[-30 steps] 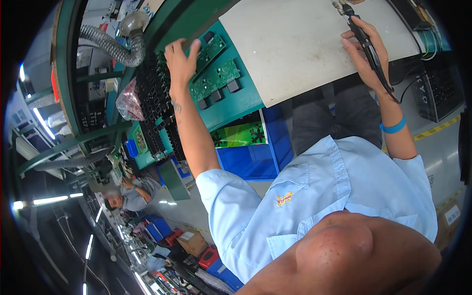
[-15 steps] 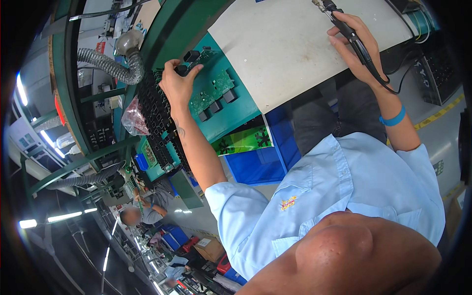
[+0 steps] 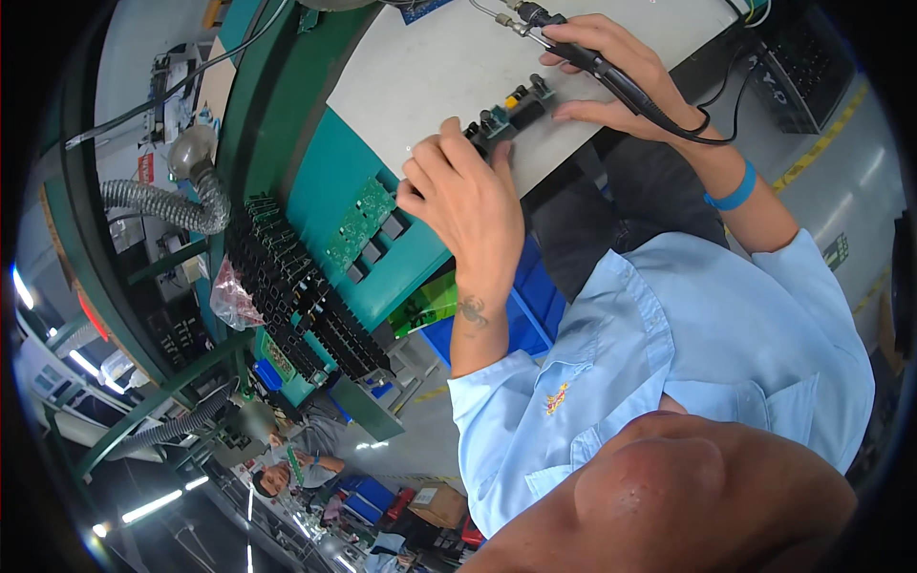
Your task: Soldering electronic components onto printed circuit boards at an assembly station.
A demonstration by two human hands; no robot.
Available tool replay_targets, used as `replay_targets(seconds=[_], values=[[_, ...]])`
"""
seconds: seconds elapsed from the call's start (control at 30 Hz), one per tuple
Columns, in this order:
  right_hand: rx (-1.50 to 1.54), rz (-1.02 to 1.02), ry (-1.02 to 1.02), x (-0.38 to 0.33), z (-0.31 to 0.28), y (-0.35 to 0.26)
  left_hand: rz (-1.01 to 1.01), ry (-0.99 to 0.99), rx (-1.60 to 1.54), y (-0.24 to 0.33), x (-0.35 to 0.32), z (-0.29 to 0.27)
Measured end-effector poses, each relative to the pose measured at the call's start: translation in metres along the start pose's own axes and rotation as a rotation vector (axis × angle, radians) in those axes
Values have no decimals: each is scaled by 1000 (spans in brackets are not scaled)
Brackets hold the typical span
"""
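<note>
My left hand grips one end of a circuit board that carries black, green and yellow parts. The board is tilted on edge above the white work surface. In my right hand is a black soldering iron, its cable looping back over the wrist. The iron's metal tip end points up and left, beyond the circuit board. My right thumb is close to the board's far end; whether it touches cannot be made out. More green circuit boards lie on the teal mat to the left.
Rows of black parts stand at the left, beside a clear plastic bag. A flexible metal duct hangs behind them. Below the bench edge is a blue bin. A co-worker handles a green board farther off.
My left hand has moved right from the boards on the teal mat, bringing a circuit board over the white surface. My right hand, still with the iron, has come left toward it.
</note>
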State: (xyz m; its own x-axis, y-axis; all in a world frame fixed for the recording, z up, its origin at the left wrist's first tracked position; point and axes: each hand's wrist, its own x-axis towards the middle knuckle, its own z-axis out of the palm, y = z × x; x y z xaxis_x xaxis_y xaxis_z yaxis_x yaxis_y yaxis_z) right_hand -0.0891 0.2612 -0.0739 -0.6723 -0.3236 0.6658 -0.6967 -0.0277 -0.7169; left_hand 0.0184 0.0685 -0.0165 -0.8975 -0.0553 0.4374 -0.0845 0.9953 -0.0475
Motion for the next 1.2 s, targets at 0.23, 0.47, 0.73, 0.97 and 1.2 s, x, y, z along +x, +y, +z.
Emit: replay_targets(seconds=[0.23, 0.47, 0.73, 0.97, 1.2], values=[[-56, -95, -98, -2, -6, 1, 80, -47, -165, -9, -25, 1], [17, -44, -95, -7, -2, 6, 52, -25, -488, -35, -24, -2], [55, 36, -40, -14, 4, 12, -109, -95, -819, -62, -27, 9], [84, 79, 3, -18, 8, 14, 7, -4, -736, -72, -27, 22], [-56, 266, -13, -12, -1, 13, -108, -117, -933, -66, -14, 14]])
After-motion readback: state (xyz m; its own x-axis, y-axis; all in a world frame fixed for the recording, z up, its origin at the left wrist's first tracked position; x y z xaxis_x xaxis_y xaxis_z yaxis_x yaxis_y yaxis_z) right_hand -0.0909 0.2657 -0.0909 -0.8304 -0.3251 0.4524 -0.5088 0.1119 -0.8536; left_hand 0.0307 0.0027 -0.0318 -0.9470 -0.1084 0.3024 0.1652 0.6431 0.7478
